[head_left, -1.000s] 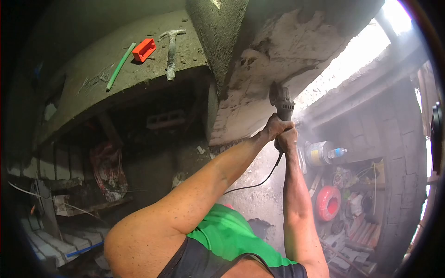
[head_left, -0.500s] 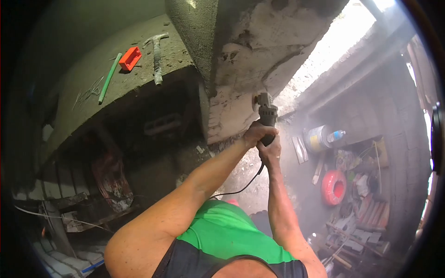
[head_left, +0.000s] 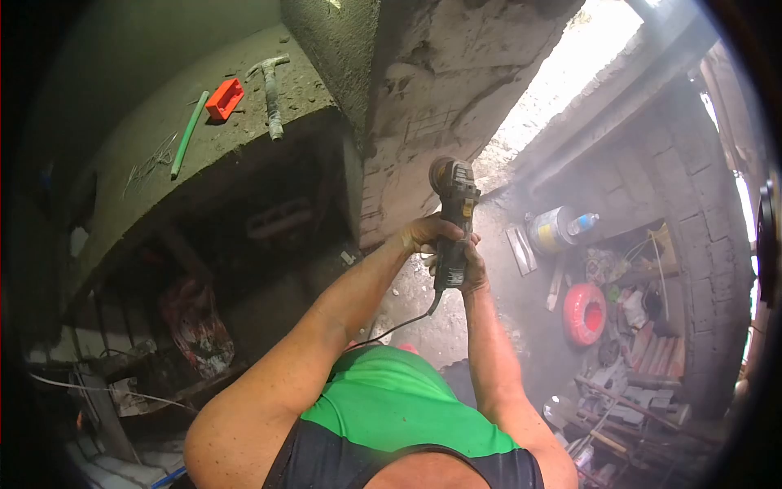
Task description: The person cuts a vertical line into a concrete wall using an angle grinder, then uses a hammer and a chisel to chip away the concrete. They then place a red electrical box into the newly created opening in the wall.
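Both my hands are wrapped round a dark angle grinder (head_left: 456, 220), held out in front of me with its disc end pointing away. My left hand (head_left: 430, 231) grips the body from the left, and my right hand (head_left: 474, 267) closes on it lower down from the right. The round disc and guard sit at the upper left of the tool, close to the pale, scored wall face (head_left: 423, 122); whether they touch cannot be made out. A black cord (head_left: 399, 328) runs from the tool's lower end back towards my body.
On the concrete slab (head_left: 232, 151) at upper left lie a hammer (head_left: 272, 98), an orange box (head_left: 224, 99), a green tube (head_left: 190, 134) and thin wires. To the right are a bucket (head_left: 551, 231), a bottle (head_left: 582, 223), a red coil (head_left: 585, 314) and debris. Dust hazes the air.
The grinder has come slightly towards me and turned, showing more of its body and disc. My hands have shifted a little left and down with it. The view has moved slightly.
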